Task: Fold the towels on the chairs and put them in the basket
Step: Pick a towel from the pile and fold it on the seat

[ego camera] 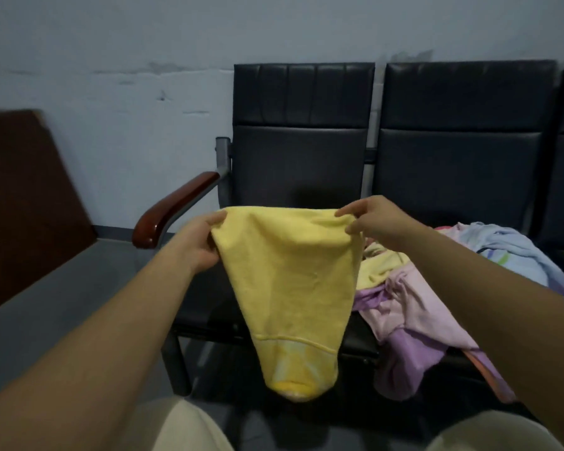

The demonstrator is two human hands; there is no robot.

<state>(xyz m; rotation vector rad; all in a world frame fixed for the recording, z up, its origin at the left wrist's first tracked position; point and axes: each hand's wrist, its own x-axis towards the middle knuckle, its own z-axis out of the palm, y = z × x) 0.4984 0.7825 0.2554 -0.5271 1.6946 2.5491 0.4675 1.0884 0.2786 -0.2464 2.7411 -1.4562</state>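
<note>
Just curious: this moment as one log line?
left hand: holds yellow towel corner | right hand: pinches other corner | towel pile: on chairs

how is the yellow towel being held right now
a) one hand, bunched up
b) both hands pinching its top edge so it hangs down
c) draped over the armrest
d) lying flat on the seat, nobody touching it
b: the left hand and right hand each pinch a top corner of the yellow towel, which hangs down in front of the chair.
</note>
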